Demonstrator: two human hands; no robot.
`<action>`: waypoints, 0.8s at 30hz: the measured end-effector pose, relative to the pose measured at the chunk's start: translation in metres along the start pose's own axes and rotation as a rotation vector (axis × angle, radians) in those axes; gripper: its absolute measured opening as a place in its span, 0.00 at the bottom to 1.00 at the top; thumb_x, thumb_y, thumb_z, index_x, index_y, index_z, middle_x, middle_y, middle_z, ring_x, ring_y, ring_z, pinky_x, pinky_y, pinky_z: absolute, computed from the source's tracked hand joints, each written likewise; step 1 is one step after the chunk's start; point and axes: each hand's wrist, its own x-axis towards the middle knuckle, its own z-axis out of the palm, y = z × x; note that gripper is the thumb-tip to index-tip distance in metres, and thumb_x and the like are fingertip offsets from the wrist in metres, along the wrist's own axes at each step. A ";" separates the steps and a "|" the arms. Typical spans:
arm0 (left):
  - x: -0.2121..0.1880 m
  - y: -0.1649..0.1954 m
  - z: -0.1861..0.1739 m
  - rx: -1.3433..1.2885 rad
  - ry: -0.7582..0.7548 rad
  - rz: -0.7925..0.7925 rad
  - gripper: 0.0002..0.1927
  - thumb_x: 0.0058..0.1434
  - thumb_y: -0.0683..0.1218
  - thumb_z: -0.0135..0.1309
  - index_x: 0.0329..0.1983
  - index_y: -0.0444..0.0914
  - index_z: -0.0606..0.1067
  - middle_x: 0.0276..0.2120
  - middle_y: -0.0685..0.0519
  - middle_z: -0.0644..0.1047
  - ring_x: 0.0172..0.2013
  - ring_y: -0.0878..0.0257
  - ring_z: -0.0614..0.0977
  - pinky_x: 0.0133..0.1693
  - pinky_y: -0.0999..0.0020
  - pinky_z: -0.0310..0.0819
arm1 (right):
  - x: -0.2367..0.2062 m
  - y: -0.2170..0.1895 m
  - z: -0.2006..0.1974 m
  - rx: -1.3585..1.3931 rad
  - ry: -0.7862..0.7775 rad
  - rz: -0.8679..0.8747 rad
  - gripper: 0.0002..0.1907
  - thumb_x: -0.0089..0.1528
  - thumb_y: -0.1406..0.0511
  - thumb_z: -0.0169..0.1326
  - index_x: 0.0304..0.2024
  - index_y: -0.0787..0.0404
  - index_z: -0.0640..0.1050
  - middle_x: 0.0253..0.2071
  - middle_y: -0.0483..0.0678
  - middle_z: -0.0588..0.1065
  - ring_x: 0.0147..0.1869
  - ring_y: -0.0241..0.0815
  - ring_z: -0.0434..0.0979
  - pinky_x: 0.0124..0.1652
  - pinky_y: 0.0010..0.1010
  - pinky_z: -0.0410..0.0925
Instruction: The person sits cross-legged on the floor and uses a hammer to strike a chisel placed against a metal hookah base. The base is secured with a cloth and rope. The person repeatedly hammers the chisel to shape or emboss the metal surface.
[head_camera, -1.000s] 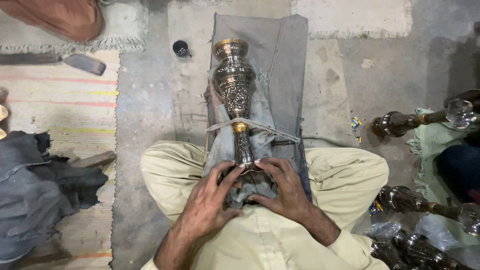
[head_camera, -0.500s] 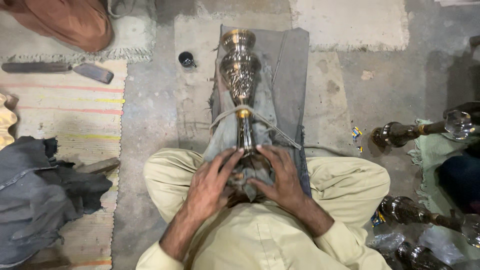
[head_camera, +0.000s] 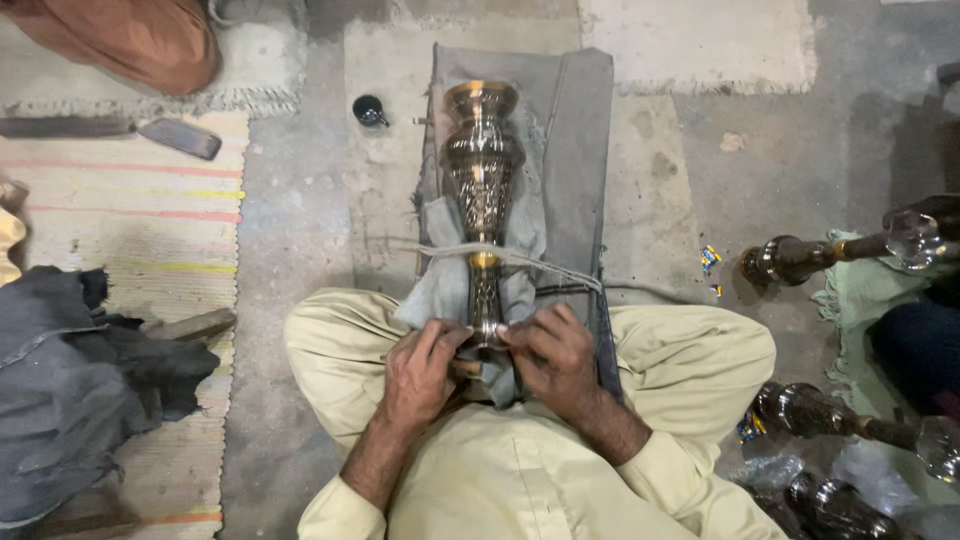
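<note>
- The concrete floor (head_camera: 300, 230) fills most of the view, grey and scuffed; a striped woven mat (head_camera: 120, 230) covers its left side, and a heap of dark grey cloth (head_camera: 70, 390) lies on the mat's lower part.
- The person sits cross-legged in pale yellow-green clothing (head_camera: 520, 480), knees spread to either side at the bottom of the view.
- A long grey cloth pad (head_camera: 570, 140) runs from the lap straight away from the person, lying flat on the floor.
- The engraved metal vase (head_camera: 483, 170) lies lengthwise on that pad, its wide mouth at the far end and its narrow stem towards the lap; a grey rag (head_camera: 440, 280) is bunched around its lower half; a pale cord (head_camera: 530, 262) crosses over the stem just above the knees.
- The left hand (head_camera: 418, 372) sits at the left of the stem's near end, fingers curled in and pinching there; the right hand (head_camera: 555, 358) closes on the same end from the right, fingers bent and gripping; what exactly the fingertips pinch, I cannot tell.
- Similar metal pieces (head_camera: 800, 258) lie at the right edge on a green cloth (head_camera: 860, 290).
- A flat tool with a dark handle (head_camera: 180, 137) rests at the mat's far edge; a small dark cup (head_camera: 368, 110) stands on the floor just left of the pad.
</note>
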 end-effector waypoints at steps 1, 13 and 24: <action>-0.004 0.000 -0.001 -0.012 -0.044 0.008 0.32 0.41 0.33 0.60 0.54 0.41 0.74 0.48 0.50 0.77 0.42 0.49 0.82 0.41 0.54 0.78 | -0.005 -0.001 -0.001 0.003 -0.021 -0.011 0.14 0.50 0.75 0.63 0.38 0.59 0.82 0.32 0.45 0.75 0.35 0.48 0.71 0.35 0.37 0.64; 0.004 0.001 -0.025 -0.123 -0.134 -0.204 0.23 0.47 0.33 0.60 0.48 0.38 0.80 0.44 0.49 0.77 0.44 0.52 0.84 0.43 0.59 0.80 | -0.015 0.003 0.014 -0.043 -0.023 0.072 0.14 0.49 0.75 0.65 0.38 0.58 0.83 0.28 0.44 0.73 0.33 0.46 0.72 0.32 0.37 0.63; 0.000 -0.014 -0.055 -0.313 -0.004 -0.443 0.13 0.70 0.37 0.50 0.57 0.35 0.75 0.46 0.46 0.77 0.47 0.57 0.82 0.49 0.60 0.78 | -0.076 0.087 -0.040 0.306 0.098 0.785 0.11 0.65 0.65 0.62 0.49 0.63 0.81 0.36 0.45 0.78 0.36 0.31 0.75 0.38 0.25 0.69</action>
